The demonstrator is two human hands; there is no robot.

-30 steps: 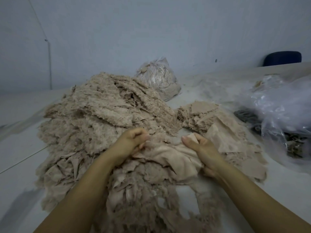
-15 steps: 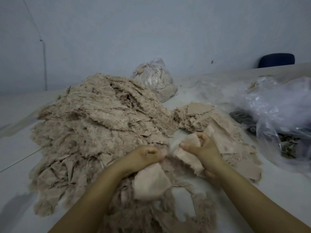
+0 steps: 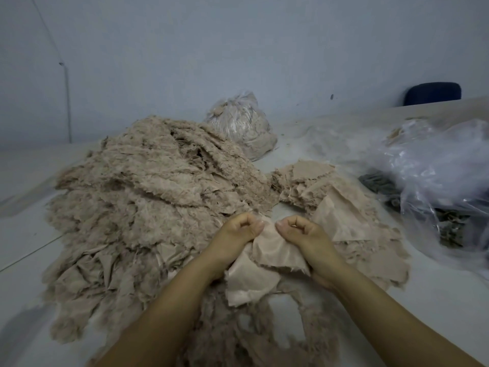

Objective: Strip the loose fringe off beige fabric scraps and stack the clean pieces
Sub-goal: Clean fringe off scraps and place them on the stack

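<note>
Big fringed pile [image 3: 148, 197] fills centre-left, smaller stack [image 3: 330, 197] centre-right. At lower centre, left hand [image 3: 235, 237] and right hand [image 3: 304, 234] each pinch the top edge of one scrap [image 3: 270, 247] between them.

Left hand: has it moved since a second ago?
Yes. The left hand has swung right, away from the big fringe pile, and now pinches the fabric scrap close to the right hand.
</note>
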